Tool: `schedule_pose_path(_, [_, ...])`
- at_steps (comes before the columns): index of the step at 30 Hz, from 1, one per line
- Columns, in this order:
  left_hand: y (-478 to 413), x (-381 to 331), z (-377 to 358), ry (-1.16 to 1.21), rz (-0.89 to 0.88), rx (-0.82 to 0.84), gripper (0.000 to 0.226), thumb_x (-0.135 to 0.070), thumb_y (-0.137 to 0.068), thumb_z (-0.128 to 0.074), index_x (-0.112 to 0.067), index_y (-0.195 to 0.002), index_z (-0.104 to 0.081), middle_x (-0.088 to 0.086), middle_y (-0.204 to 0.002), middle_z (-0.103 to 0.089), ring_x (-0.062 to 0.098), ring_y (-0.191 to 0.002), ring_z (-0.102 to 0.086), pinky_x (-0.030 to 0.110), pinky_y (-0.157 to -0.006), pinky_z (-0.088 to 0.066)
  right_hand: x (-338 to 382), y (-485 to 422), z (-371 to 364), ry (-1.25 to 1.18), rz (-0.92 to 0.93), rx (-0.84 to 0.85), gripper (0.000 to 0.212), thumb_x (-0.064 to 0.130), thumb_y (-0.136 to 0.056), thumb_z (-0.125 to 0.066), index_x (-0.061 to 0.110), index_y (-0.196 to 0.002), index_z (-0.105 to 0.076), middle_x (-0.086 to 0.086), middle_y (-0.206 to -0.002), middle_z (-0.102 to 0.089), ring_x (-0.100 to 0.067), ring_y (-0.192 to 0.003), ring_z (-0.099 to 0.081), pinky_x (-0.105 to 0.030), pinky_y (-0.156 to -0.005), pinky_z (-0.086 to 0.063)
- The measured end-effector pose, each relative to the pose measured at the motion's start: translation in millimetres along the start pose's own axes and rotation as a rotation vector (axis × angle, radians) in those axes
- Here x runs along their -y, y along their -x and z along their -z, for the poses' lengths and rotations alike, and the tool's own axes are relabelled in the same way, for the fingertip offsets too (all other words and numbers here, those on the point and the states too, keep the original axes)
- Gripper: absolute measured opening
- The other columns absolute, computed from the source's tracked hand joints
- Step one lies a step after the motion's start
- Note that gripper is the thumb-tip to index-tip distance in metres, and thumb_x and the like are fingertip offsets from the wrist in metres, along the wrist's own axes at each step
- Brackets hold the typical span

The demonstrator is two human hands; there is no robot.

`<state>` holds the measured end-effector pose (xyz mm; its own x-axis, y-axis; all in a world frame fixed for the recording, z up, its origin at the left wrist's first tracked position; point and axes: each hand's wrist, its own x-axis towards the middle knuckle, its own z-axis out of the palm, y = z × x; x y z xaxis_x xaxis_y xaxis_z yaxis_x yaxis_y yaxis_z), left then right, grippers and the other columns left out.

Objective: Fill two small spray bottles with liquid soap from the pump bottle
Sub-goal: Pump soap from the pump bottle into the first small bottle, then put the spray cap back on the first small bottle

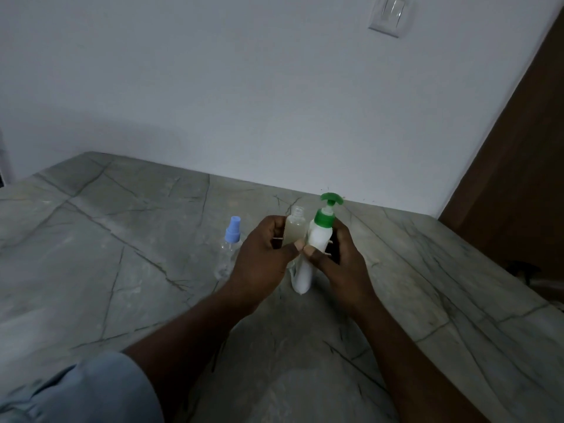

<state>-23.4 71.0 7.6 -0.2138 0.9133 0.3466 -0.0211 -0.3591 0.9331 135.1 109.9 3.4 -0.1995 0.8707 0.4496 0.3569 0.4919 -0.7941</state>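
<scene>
Left hand (262,248) grips uncapped spray bottle (295,228), part-filled; right hand (341,257) grips pump bottle (319,236). Blue-capped bottle (230,248), centre-left, looks empty.

Two small clear plastic spray bottles are counted: one blue-capped bottle (232,239) and one uncapped bottle (295,228). One white plastic pump bottle with a green head (319,236), two hands, left (262,261) and right (343,257), and one white wall switch (392,15) are seen.

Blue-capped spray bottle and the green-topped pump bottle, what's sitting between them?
In the head view, the left hand gripping an uncapped small bottle lies between them.
</scene>
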Motion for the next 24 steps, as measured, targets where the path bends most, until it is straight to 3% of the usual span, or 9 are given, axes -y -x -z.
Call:
schedule_pose_path(5, [3,1,-3,-0.248,-0.064,0.014,0.031,-0.022,-0.088,-0.076,-0.027,-0.116,-0.061,-0.012,-0.11,-0.071,0.007,-0.102,-0.068,0.037,-0.09,-0.058,-4,2,2,0.051,0.006,-0.033,0.078,0.045,-0.08,-0.076,0.029,-0.15,-0.043,0.011,-0.133,-0.065,-0.002,-0.113,-0.064,-0.024,-0.093,-0.055])
schedule_pose_path(7, [8,0,-5,-0.379,-0.095,0.052,0.034,-0.026,-0.088,-0.076,-0.027,-0.118,-0.059,-0.014,-0.113,-0.069,0.004,-0.102,-0.066,0.031,-0.088,-0.058,-4,2,4,0.062,-0.016,-0.056,0.078,0.045,-0.074,-0.074,0.03,-0.146,-0.047,0.017,-0.128,-0.065,0.007,-0.108,-0.063,-0.014,-0.089,-0.052])
schedule_pose_path(9, [12,0,-7,-0.471,-0.11,0.075,0.038,-0.028,-0.087,-0.076,-0.027,-0.12,-0.057,-0.014,-0.116,-0.068,0.004,-0.103,-0.065,0.028,-0.088,-0.057,-6,1,5,0.086,-0.03,-0.07,0.068,0.028,-0.083,-0.078,0.035,-0.143,-0.046,0.023,-0.121,-0.062,0.016,-0.1,-0.06,-0.007,-0.082,-0.048])
schedule_pose_path(13, [15,0,-6,-0.564,-0.096,0.08,0.037,-0.03,-0.084,-0.077,-0.028,-0.115,-0.057,-0.016,-0.11,-0.067,0.001,-0.095,-0.065,0.028,-0.084,-0.058,-10,-1,6,0.143,-0.052,-0.086,0.067,0.02,-0.088,-0.077,0.025,-0.148,-0.047,0.007,-0.135,-0.065,-0.005,-0.111,-0.061,-0.009,-0.082,-0.045])
schedule_pose_path(16, [18,-1,-3,-0.616,-0.072,0.08,0.036,-0.032,-0.081,-0.079,-0.029,-0.11,-0.058,-0.014,-0.104,-0.069,0.002,-0.091,-0.065,0.029,-0.08,-0.059,-11,-2,6,0.15,-0.057,-0.088,0.066,0.021,-0.09,-0.077,0.022,-0.148,-0.047,-0.001,-0.138,-0.064,-0.01,-0.113,-0.061,-0.006,-0.079,-0.043])
schedule_pose_path(21, [24,-2,-1,-0.674,-0.009,0.104,0.035,-0.033,-0.079,-0.081,-0.03,-0.105,-0.059,-0.011,-0.097,-0.07,0.004,-0.088,-0.066,0.031,-0.079,-0.059,-10,-2,7,0.146,-0.065,-0.09,0.061,0.027,-0.09,-0.076,0.023,-0.144,-0.049,-0.002,-0.137,-0.065,-0.011,-0.11,-0.061,-0.025,-0.089,-0.05])
schedule_pose_path(24, [25,-1,0,-0.675,0.012,0.108,0.036,-0.03,-0.08,-0.082,-0.028,-0.108,-0.059,-0.009,-0.101,-0.07,0.006,-0.09,-0.067,0.032,-0.081,-0.059,-9,-2,7,0.154,-0.066,-0.092,0.059,0.029,-0.089,-0.077,0.022,-0.142,-0.051,-0.001,-0.137,-0.064,-0.018,-0.117,-0.063,-0.027,-0.091,-0.051])
